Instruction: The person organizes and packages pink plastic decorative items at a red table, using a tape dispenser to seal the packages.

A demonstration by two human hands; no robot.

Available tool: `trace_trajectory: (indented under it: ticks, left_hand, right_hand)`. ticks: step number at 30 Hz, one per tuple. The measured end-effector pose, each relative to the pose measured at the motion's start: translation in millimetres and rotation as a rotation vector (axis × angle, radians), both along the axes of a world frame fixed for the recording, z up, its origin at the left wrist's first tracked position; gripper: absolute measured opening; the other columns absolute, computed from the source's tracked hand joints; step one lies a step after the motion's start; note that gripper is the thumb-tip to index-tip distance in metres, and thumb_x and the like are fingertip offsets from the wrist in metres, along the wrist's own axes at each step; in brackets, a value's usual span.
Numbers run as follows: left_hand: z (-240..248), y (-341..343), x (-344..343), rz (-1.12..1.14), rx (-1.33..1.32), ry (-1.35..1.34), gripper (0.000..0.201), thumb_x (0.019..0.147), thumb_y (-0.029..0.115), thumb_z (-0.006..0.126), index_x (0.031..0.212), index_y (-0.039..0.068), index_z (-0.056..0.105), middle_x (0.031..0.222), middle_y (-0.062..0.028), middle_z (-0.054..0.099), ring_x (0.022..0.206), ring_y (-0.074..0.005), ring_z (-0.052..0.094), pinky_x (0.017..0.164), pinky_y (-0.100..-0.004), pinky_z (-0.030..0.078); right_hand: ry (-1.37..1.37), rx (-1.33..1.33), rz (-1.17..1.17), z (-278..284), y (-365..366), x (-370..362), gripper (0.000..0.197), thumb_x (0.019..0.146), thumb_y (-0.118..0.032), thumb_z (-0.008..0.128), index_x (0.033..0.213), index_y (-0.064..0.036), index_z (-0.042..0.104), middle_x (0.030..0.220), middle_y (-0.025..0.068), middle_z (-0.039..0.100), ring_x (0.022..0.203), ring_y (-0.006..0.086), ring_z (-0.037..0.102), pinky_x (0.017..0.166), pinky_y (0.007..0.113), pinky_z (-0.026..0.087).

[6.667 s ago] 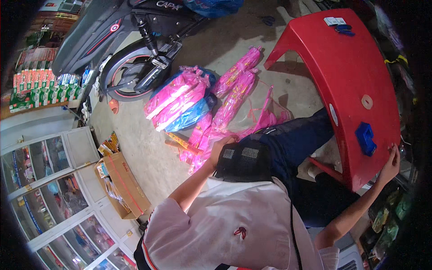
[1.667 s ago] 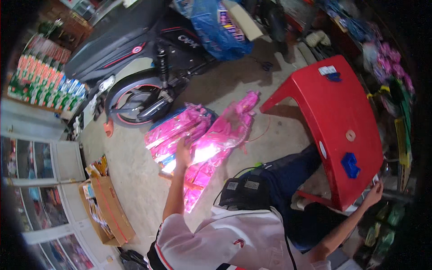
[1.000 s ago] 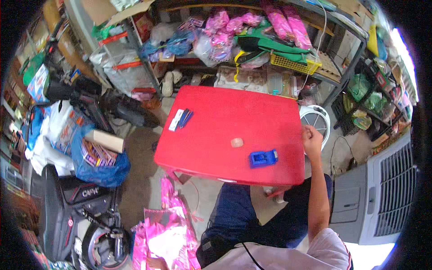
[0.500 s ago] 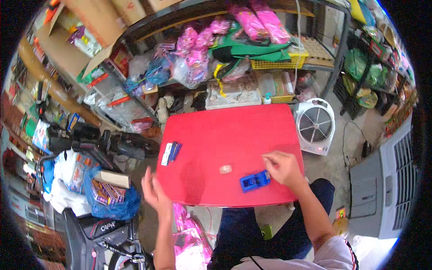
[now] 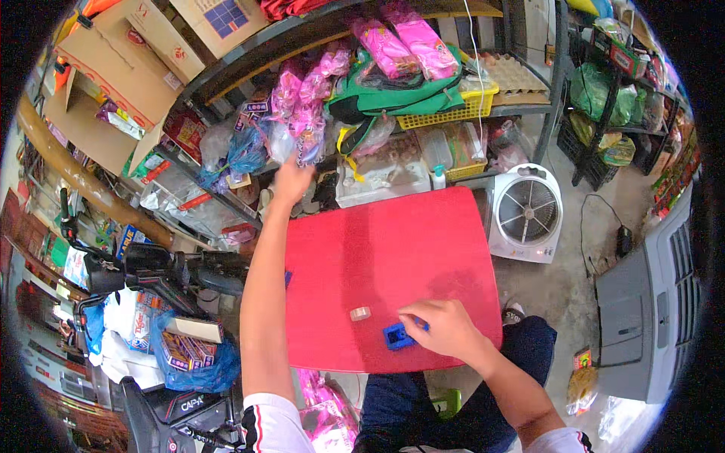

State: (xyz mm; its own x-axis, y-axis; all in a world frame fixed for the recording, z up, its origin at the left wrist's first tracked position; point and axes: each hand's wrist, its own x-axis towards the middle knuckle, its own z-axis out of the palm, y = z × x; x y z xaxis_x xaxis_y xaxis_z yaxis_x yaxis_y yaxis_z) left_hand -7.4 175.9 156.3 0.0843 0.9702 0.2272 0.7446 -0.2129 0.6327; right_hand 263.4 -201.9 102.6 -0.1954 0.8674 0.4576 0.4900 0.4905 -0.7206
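Your left arm runs over the left side of the red rectangular plastic table. Your left hand is just past the table's far-left corner, near the shiny pink plastic bundles on the shelf behind it. Hand is blurred; can't tell if the fingers are apart or closed on anything.

Your right hand is over the table's near-right part, thumb and fingertips bunched together. Can't tell if anything is pinched there. The small boxy blue plastic holder sits near the table's front edge, partly covered by that hand; contact unclear.

Small beige roll lies on the table, left of and just beyond the holder. White boxy fan stands right of the table. Yellow plastic basket is on the shelf beyond the table, green fabric over it.
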Motion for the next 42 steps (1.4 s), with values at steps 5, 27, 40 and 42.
trace_trajectory:
  ticks: [5, 27, 40, 42]
  left_hand:
    - [1.8, -20.0, 20.4, -0.024, -0.015, 0.138, 0.081, 0.085, 0.027, 0.069, 0.155, 0.003, 0.036, 0.101, -0.0298, 0.071, 0.094, -0.0406, 0.071, 0.088, -0.0462, 0.054]
    - [47.7, -57.1, 77.0, -0.07, -0.204, -0.133, 0.077, 0.092, 0.016, 0.067, 0.161, 0.018, 0.033, 0.079, -0.0081, 0.062, 0.056, -0.017, 0.061, 0.055, -0.0345, 0.055]
    - [51.1, -68.8, 94.8, -0.074, -0.011, -0.092, 0.08, 0.088, 0.012, 0.064, 0.161, 0.009, 0.029, 0.068, -0.0095, 0.061, 0.053, -0.0193, 0.062, 0.053, -0.0373, 0.054]
    - [61.5, -75.1, 105.4, -0.062, 0.019, -0.094, 0.081, 0.088, 0.012, 0.064, 0.161, 0.008, 0.029, 0.068, -0.01, 0.061, 0.053, -0.0196, 0.061, 0.053, -0.0373, 0.054]
  right_hand:
    - [0.035, 0.023, 0.009, 4.2, -0.8, 3.7, 0.014, 0.091, -0.019, 0.069, 0.097, -0.0072, 0.073, 0.088, 0.0122, 0.075, 0.074, 0.03, 0.073, 0.064, 0.041, 0.059]
    - [0.006, 0.051, 0.005, 4.2, -13.6, 1.2, 0.016, 0.092, -0.022, 0.067, 0.097, -0.0077, 0.072, 0.087, 0.0134, 0.074, 0.077, 0.0332, 0.072, 0.065, 0.045, 0.058]
    - [0.012, 0.045, 0.008, 10.5, -18.7, 2.5, 0.015, 0.091, -0.021, 0.067, 0.095, -0.008, 0.072, 0.088, 0.0128, 0.074, 0.078, 0.0331, 0.072, 0.066, 0.044, 0.058]
    - [0.031, 0.043, 0.016, 9.3, -19.9, 4.5, 0.015, 0.092, -0.022, 0.067, 0.095, -0.0084, 0.072, 0.088, 0.0129, 0.074, 0.078, 0.0333, 0.072, 0.066, 0.044, 0.058]
